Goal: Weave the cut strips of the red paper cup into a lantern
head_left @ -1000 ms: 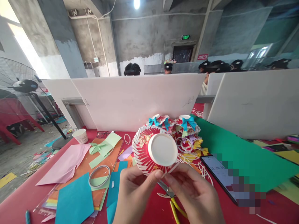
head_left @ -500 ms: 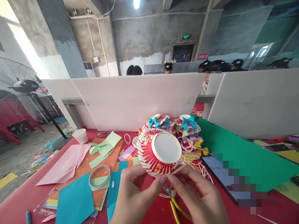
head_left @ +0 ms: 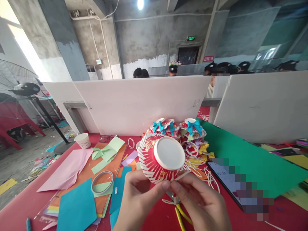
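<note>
A red-and-white paper cup (head_left: 169, 153), its wall cut into strips that are folded into a pleated rim, is held up with its round white base facing me. My left hand (head_left: 144, 199) pinches the lower rim between thumb and fingers. Close beside it, my right hand (head_left: 198, 199) pinches the rim too, and one loose white strip (head_left: 182, 175) sticks out to the right over its fingers. Below the hands lie scissors with yellow handles (head_left: 180, 216), partly hidden. Behind the held cup stand finished-looking paper cups with blue bows (head_left: 192, 127).
On the red table lie blue paper (head_left: 77, 203), pink paper (head_left: 66, 168), a tape roll (head_left: 102, 183) and a pale green bow (head_left: 101, 153). A plain paper cup (head_left: 82, 140) stands at left, a phone (head_left: 228, 186) at right beside green board (head_left: 247, 157). White panels (head_left: 144, 102) border the back.
The cup has shifted slightly left and turned a little in my hands. The loose strip at its lower right now stands out more. Both hands keep their pinch.
</note>
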`<state>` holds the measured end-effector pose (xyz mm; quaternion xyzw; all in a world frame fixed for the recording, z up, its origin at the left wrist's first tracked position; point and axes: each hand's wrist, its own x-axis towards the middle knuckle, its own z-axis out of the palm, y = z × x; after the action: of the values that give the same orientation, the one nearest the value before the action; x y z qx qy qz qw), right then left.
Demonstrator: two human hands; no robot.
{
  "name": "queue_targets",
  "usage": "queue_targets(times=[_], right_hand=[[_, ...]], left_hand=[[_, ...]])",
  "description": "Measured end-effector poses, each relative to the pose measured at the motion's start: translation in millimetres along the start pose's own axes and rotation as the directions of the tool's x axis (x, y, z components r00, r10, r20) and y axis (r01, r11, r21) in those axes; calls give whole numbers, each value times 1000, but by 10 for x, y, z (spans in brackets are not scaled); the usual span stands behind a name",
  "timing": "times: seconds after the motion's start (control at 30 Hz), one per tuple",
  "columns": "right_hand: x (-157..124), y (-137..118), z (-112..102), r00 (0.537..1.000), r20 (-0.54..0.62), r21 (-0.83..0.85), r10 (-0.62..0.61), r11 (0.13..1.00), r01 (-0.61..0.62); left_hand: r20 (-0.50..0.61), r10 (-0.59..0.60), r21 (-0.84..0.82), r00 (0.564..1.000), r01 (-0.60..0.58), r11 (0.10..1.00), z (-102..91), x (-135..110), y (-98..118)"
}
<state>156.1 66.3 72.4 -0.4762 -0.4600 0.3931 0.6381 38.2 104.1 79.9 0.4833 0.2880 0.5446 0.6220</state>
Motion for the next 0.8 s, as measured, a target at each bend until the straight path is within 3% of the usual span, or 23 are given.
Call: queue_targets(times=[0.13,0.27,0.5,0.8], right_hand=[[4,-15,-2,998,-56,-3,8,1000,-9],[16,-24,-16,998,34,6,54,999,-54],[18,-46,0,993,63,-17,102,995,-101],[32,-26,-11,998,49,-58,36,998,-33]], left_hand=[[42,-9,-114,999,14,993,-13,23,48],[35,-95,-192,995,100,976,20,30,45],[-25,-89,-205,996,82,975,57,38,-35],[-47,-103,-123,994,97,988,72,16,-15]])
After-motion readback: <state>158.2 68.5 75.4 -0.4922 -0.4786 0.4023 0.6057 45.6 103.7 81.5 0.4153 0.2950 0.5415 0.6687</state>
